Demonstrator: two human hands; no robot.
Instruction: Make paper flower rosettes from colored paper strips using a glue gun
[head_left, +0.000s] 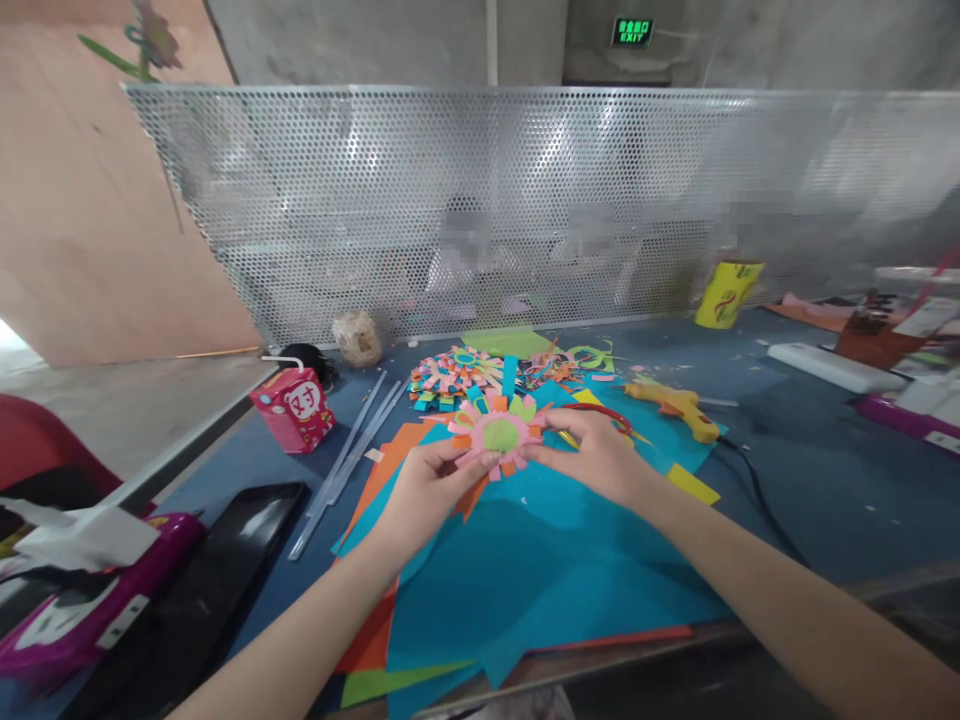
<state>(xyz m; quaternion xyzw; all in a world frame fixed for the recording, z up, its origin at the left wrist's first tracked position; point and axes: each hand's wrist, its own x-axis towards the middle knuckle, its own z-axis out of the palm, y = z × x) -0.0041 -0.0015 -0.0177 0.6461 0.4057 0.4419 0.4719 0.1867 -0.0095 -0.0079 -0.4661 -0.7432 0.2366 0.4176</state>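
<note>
A paper flower (501, 434) with a green round centre and pink, orange, green and blue strip petals is held up over the sheets. My left hand (442, 490) pinches its lower left edge between thumb and fingers. On the other side, my right hand (585, 455) grips its right edge the same way. Beneath both hands lie blue paper sheets (555, 570), with orange paper (367, 625) showing under them. Just beyond the flower is a heap of similar paper flowers (454, 375). Red-handled scissors (611, 415) lie behind my right hand, partly hidden by it.
A yellow glue gun (675, 408) with a black cord rests to the right. Clear glue sticks (349, 460), a pink drink carton (294, 408), a black phone (217, 590) and a purple power strip (139, 600) sit at left. A perforated metal screen (450, 180) stands behind.
</note>
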